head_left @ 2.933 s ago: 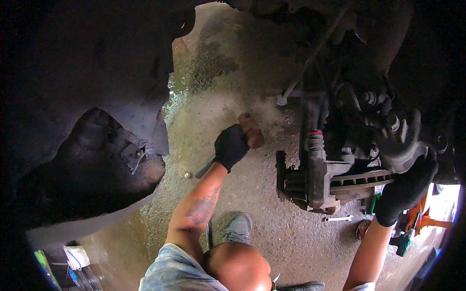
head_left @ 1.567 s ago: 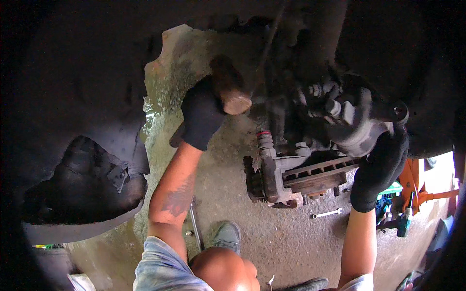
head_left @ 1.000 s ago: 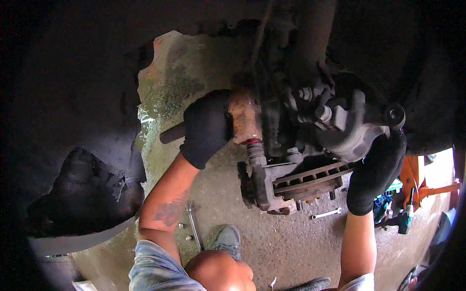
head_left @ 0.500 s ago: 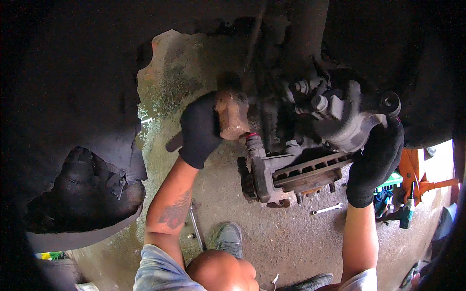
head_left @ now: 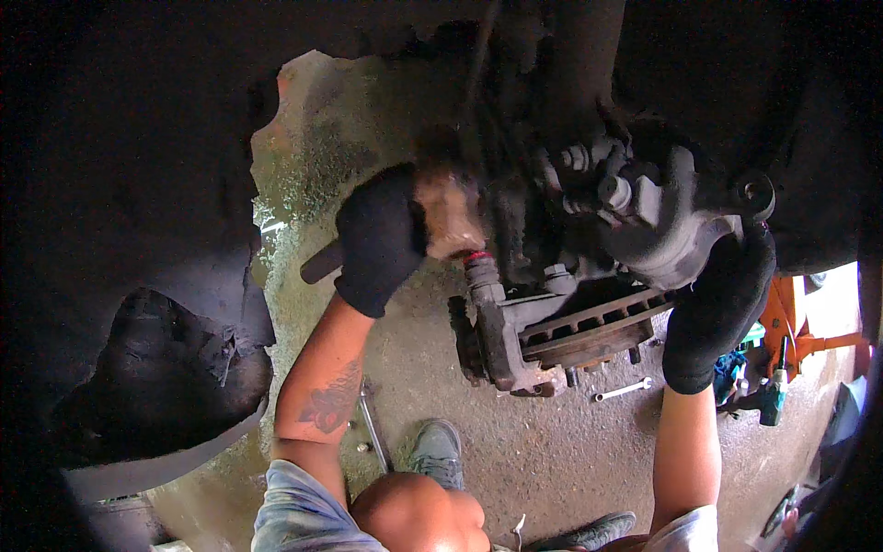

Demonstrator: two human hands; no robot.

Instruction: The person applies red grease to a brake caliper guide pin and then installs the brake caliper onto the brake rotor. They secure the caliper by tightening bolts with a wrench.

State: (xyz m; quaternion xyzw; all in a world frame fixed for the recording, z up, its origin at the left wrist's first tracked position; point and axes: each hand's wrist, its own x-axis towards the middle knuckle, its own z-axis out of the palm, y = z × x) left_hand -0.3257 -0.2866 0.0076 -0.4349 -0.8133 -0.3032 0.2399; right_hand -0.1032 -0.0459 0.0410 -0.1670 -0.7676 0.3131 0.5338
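Observation:
My left hand (head_left: 377,230), in a black glove, is closed round the dark handle (head_left: 321,263) of a hammer. The rusty hammer head (head_left: 449,216) sits right above a pin with a red ring (head_left: 476,259) on the brake caliper bracket (head_left: 499,340); contact is hard to judge. That bracket straddles the edge of a vented brake disc (head_left: 593,329). My right hand (head_left: 720,308), gloved too, rests against the right side of the assembly, beside the disc and under the grey steering knuckle (head_left: 662,248). Its fingers are mostly hidden behind the metal.
Dark wheel-arch lining (head_left: 166,202) surrounds the work on the left and above. On the concrete lie a combination wrench (head_left: 624,390) and a longer wrench (head_left: 373,428). An orange jack (head_left: 786,317) and a green-and-black power tool (head_left: 773,396) are at right. My shoe (head_left: 437,451) is below.
The hammer head has shifted slightly to the right and is a little blurred; its handle end has swung left. My right hand stays at the same place on the assembly. The whole view has shifted slightly.

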